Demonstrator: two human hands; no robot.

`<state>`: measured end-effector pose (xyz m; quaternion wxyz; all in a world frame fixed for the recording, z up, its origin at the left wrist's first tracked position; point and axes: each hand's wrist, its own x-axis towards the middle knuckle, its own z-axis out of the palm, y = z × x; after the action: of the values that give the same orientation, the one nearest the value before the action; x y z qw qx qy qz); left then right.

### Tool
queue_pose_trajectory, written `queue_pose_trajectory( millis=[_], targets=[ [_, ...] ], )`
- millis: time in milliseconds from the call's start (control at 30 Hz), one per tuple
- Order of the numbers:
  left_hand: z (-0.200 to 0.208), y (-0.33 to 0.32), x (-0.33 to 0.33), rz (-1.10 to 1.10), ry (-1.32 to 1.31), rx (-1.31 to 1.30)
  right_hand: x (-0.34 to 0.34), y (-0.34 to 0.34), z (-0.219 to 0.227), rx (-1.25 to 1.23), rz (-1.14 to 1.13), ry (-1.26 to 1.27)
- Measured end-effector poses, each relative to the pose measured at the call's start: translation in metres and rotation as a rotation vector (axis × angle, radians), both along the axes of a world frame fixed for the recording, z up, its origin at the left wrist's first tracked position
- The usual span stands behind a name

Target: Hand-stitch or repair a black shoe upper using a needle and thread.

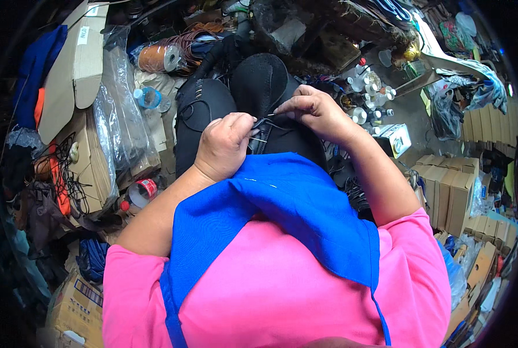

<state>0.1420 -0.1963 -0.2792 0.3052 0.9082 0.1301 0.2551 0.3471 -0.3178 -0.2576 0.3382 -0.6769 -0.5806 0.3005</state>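
Note:
Between my knees stands a black rounded item with a stitched seam down its middle; its kind is not clear. My left hand is closed in a fist at its near end. Out of that fist sticks a thin metal needle. Just to the right, my right hand is pinched, with a small shiny tip at its fingertips; what they hold is too small to name. Dark cord lies between the two hands. A blue apron covers my lap, and black lacing shows on the left.
At the far left sit a spool of orange-brown cord and a clear plastic bottle beside flattened cardboard. Several small bottles crowd the right, near a white box. Stacked cardboard pieces stand farther right.

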Motion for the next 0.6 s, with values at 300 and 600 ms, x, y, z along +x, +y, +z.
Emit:
queue_pose_trajectory(
  millis=[300, 600],
  targets=[
    [0.000, 0.002, 0.002, -0.002, -0.002, -0.016, -0.006, 0.005, -0.009, 0.048, -0.035, -0.041],
    [-0.002, -0.001, 0.000, 0.029, 0.048, -0.244, 0.002, -0.001, -0.016, -0.014, -0.010, 0.139]
  ],
)
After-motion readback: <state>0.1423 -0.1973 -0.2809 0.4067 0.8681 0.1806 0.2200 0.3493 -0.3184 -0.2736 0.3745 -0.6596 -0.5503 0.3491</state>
